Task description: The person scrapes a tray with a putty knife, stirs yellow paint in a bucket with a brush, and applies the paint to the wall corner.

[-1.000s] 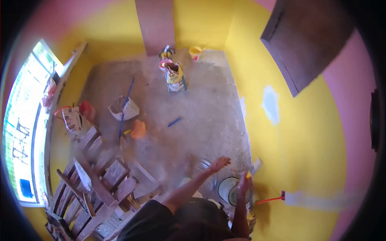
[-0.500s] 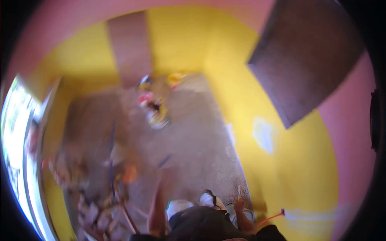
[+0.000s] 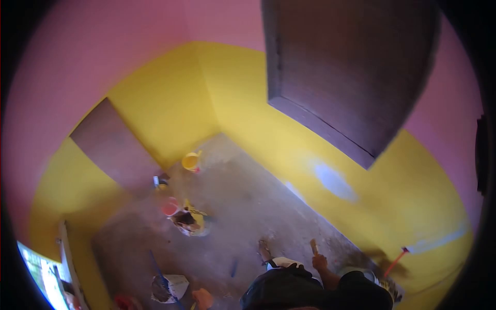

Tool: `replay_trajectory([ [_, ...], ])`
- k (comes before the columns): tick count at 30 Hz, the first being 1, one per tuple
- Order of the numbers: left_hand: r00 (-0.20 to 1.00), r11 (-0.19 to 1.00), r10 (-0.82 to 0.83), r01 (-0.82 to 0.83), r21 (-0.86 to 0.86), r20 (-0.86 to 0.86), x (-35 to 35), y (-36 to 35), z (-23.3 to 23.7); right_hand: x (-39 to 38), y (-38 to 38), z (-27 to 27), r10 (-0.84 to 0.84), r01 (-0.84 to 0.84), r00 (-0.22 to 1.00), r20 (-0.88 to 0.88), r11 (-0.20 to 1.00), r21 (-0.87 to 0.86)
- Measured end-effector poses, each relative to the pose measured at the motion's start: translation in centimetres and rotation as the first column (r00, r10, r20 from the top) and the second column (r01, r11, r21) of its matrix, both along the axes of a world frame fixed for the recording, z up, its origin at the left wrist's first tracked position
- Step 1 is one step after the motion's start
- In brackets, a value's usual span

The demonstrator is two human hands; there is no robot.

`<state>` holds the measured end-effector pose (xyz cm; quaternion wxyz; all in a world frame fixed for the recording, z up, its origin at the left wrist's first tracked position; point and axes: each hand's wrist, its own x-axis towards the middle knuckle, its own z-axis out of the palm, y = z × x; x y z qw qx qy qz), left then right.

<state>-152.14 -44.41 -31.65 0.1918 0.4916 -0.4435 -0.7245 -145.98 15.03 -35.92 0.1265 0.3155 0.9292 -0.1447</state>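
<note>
My right hand [image 3: 319, 262] is closed around a short tan tool [image 3: 314, 246], which sticks up from the fist. Its exact kind does not show. Just right of the forearm is a bucket [image 3: 368, 274], partly hidden by my sleeve. A red-handled tool [image 3: 396, 262] slants up against the yellow wall beside the bucket. My left hand is out of view. My shoe [image 3: 264, 251] rests on the concrete floor.
Ahead on the floor are a torn sack [image 3: 194, 222], a pink container [image 3: 170, 206] and a yellow bucket [image 3: 190, 161]. At lower left lie a white sack [image 3: 177, 287], a blue pole [image 3: 158, 269] and an orange item [image 3: 202, 298]. A dark shutter [image 3: 351, 77] juts from the right wall.
My view has swung and tilted, so the room's far corner now shows. My left arm has dropped out of view. The tan tool is still in my right hand.
</note>
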Motion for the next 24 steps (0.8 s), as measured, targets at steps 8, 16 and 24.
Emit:
replay_trajectory([
  [8,0.993,0.999,-0.036,0.039,-0.024,0.11,-3.8,0.0,-3.2,-34.5,-6.6,-0.3,0.026,-0.368,0.812,-0.584,0.799,-0.476],
  [16,0.991,0.992,0.124,-0.122,0.039,-0.058,-28.4,1.0,0.1,-59.1,-22.5,18.7,-0.142,-0.316,0.907,-0.396,0.391,-0.864],
  [24,0.927,0.967,-0.209,0.244,-0.078,0.312,-50.4,-5.1,-7.3,-74.5,-16.3,2.7,0.125,-0.36,0.91,-0.396,0.711,-0.604],
])
